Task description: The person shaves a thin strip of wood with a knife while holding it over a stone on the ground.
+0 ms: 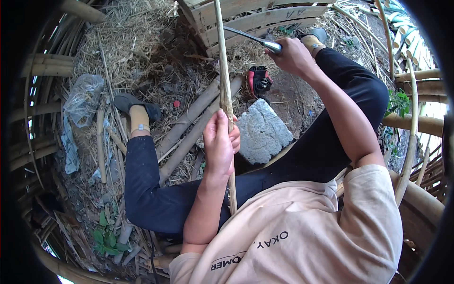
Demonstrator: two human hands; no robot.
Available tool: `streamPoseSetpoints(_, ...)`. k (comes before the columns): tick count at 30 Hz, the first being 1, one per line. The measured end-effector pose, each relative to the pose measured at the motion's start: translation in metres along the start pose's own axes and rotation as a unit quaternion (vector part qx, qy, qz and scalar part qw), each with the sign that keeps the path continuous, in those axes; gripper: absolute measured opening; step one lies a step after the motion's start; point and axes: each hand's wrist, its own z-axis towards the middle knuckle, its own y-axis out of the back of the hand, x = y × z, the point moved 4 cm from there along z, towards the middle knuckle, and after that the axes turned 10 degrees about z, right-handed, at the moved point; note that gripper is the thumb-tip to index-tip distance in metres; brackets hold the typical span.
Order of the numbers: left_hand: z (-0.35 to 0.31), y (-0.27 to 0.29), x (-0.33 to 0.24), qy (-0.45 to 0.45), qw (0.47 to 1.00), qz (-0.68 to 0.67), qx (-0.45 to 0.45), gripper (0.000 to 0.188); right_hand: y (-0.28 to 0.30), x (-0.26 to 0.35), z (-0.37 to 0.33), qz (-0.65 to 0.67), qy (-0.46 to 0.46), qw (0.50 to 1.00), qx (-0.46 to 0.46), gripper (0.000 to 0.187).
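Observation:
A long, thin wooden stick stands lengthwise before me, its lower end close to my shirt and its upper end running out of the picture. My left hand is wrapped round it below the middle. Off to the right and farther away, my right hand grips a knife by its grey-green handle. The narrow blade points left to the upper part of the stick; whether it touches the wood I cannot tell. Below the left hand's grip, the stick passes over my dark trousers.
A pale stone block sits between my legs, near a red and black object. Bamboo poles lie on the straw-strewn ground. Wooden slats stand ahead. A clear plastic bag is at left, cut bamboo at far right.

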Motion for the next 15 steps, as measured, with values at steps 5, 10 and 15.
streamPoseSetpoints(5, 0.004, 0.016, 0.001, 0.017, 0.999, -0.013, -0.024, 0.036, -0.001, 0.017, 0.003, 0.071, -0.067, 0.994, 0.041, 0.038)
streamPoseSetpoints(10, 0.014, 0.021, 0.004, 0.039, 0.999, -0.019, -0.017, 0.038, -0.009, 0.011, 0.01, 0.153, -0.028, 0.987, 0.042, 0.051)
streamPoseSetpoints(15, 0.014, 0.019, 0.005, 0.049, 0.998, -0.022, -0.017, 0.038, -0.014, 0.059, -0.023, 0.219, 0.022, 0.961, 0.165, 0.046)
